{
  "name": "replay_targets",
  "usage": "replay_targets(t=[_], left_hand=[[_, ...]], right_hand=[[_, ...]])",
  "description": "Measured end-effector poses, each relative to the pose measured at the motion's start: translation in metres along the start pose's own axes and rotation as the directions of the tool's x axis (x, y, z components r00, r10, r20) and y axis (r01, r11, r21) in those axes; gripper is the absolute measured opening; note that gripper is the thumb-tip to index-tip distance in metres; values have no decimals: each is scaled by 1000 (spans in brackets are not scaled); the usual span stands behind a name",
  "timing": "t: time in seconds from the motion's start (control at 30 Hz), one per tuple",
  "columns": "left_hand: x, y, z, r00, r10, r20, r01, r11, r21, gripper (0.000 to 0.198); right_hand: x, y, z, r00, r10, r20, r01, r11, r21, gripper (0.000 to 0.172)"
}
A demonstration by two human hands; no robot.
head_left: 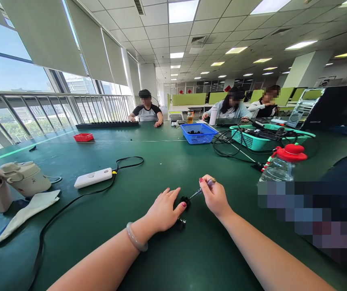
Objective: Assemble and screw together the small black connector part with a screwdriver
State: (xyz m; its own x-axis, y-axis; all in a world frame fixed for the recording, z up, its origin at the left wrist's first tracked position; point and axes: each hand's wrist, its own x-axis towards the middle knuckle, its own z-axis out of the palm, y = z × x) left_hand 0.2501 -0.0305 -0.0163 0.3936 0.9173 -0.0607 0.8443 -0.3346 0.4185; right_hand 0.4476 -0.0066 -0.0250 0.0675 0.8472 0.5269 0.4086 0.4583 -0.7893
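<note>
My right hand (215, 198) is closed around a slim screwdriver (202, 190) with a clear purplish handle. Its thin metal shaft slopes down to the left and meets a small black part (185, 201) on the table. My left hand (164, 210) lies low from the other side, fingers stretched forward, with the thumb against the black part and steadying it. Just below that thumb sits another black piece (180, 223) with small shiny metal bits. The hand partly covers it, so I cannot tell whether the two pieces are joined.
A white power bank (93, 178) with a black cable lies left on the green table (125, 258). Farther off are a red tray (83, 137), a blue basket (198, 137) and a teal basket (252, 142) of cables. A red-capped bottle (278, 165) stands right. Other people sit across.
</note>
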Motion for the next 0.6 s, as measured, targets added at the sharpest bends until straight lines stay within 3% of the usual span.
replay_targets(t=[0.37,0.6], left_hand=[[-18,21,9,998,69,16,-69,997,23,96],[-17,25,15,994,84,-64,-81,996,38,59]], right_hand=[[0,7,3,998,63,17,-65,990,126,42],[3,16,5,988,150,18,-150,956,252,44]])
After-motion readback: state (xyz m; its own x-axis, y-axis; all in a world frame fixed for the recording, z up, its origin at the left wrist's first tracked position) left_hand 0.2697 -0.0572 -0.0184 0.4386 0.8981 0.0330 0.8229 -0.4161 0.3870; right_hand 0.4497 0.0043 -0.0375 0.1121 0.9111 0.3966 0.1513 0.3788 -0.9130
